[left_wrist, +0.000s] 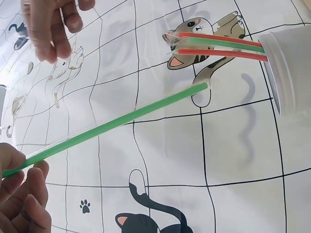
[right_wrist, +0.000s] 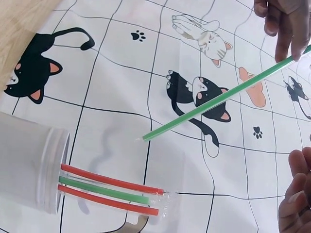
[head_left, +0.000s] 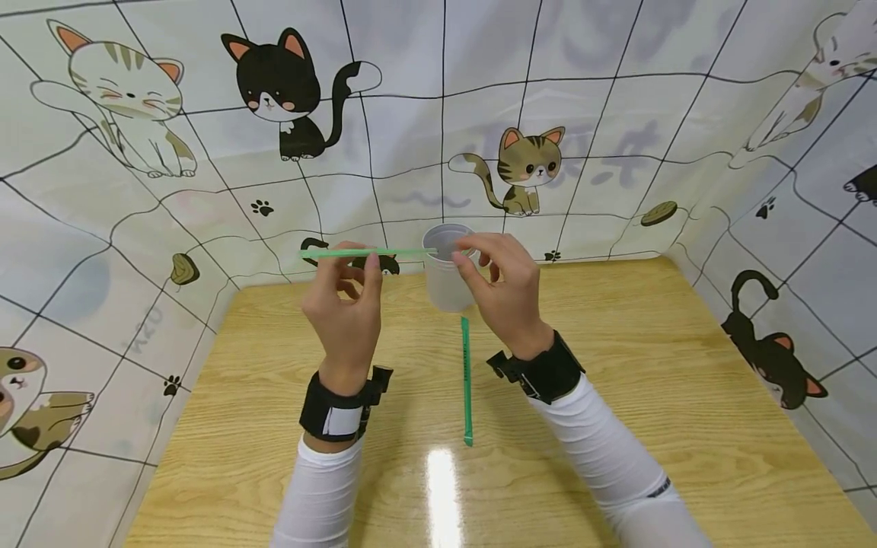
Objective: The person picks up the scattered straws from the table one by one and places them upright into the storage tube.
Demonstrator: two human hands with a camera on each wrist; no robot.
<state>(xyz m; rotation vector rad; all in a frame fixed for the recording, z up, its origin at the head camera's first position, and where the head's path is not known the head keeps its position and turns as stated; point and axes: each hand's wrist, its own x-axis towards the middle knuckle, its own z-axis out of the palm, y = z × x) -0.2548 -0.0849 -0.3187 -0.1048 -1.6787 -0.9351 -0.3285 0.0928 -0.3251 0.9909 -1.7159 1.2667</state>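
Observation:
My left hand [head_left: 346, 304] pinches a green drinking straw [head_left: 400, 252] near one end and holds it level above the table. The straw sits in a clear wrapper, and its free end reaches toward the cup rim in the head view. My right hand [head_left: 507, 293] is raised by the cup with loosely bent fingers; between its fingertips [right_wrist: 296, 162] nothing shows in the right wrist view. From the mouth of the white plastic cup [head_left: 447, 288] stick two red straws [left_wrist: 218, 53] and a green straw [right_wrist: 104, 190], also in clear wrapping.
Another green straw [head_left: 467, 380] lies lengthwise on the wooden table [head_left: 617, 426], in front of the cup. A white cloth [head_left: 411, 183] with printed cats and grid lines stands behind the table and along its sides.

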